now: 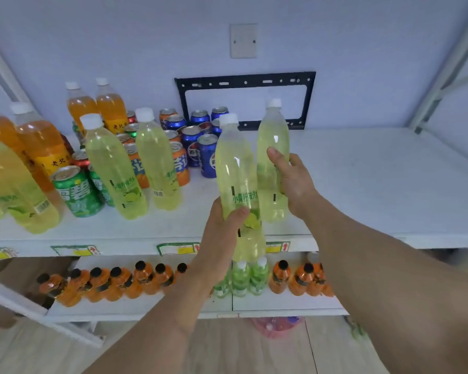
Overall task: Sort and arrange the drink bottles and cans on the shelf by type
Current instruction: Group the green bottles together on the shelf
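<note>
My left hand [222, 233] curls around the lower part of one lime bottle [237, 179], held before the shelf [376, 184] edge. At its two o'clock, my right hand [292, 179] wraps a second lime bottle [272, 147], upright, just beside the first.

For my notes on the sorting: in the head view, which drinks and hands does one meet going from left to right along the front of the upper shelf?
Green Sprite can → standing lime bottle → second standing lime bottle → left hand with its lime bottle → right hand with its lime bottle.
</note>
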{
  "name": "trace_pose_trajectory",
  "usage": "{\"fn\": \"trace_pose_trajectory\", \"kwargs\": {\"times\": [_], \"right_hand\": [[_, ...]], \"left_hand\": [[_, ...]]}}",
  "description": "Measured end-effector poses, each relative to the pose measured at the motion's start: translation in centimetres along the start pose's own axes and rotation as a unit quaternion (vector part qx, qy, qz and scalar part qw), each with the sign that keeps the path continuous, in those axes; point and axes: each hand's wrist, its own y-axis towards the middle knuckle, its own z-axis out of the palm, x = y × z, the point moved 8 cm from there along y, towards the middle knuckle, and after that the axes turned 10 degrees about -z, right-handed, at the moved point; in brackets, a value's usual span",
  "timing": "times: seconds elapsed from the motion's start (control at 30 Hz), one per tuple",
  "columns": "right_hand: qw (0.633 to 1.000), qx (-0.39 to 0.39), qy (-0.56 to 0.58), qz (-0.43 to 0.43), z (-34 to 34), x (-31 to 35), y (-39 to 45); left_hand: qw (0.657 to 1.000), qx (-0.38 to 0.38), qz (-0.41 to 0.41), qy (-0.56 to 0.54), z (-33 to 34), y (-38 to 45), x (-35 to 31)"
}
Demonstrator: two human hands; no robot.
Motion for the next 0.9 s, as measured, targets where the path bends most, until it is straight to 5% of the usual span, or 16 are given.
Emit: {"fn": "trace_pose_trajectory", "kwargs": {"times": [0.37, 0.9], "right_hand": [[0.994, -0.097, -0.044, -0.009, -20.0, 3.2, -0.6], [0.997, -0.014, -0.070, -0.023, -42.8, 4.2, 12.2]], "left_hand": [[0.993, 0.117, 0.007, 0.031, 19.1, 1.1, -0.3], [0.999, 0.037, 0.011, 0.024, 40.6, 11.0, 0.2]]}}
